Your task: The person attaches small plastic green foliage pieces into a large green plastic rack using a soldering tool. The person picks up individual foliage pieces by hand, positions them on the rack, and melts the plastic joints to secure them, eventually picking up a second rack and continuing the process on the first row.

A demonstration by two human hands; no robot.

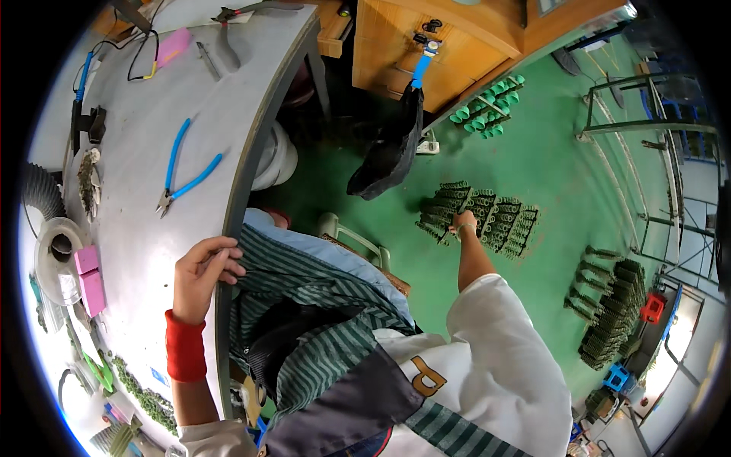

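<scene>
My left hand [204, 276], with a red wristband on its wrist, is at the edge of the grey worktable [145, 251]. Its fingers are loosely bent and apart, and I see nothing in them. Down to the right, my right arm reaches toward the floor, where my right hand [464, 222] is closed on a rack of ring-shaped parts [502, 222], dark green and set in rows. The far fingertips are hidden. On the tabletop, blue-handled cutters [180, 171] lie with their handles spread, beyond my left hand.
More pliers [227, 46] lie at the table's far end. A soldering iron [80, 91] and pink blocks [90, 282] are along its left side. A black bag [392, 148] hangs by a wooden cabinet [449, 61]. Stacked racks [613, 312] and a metal frame [647, 126] stand at right.
</scene>
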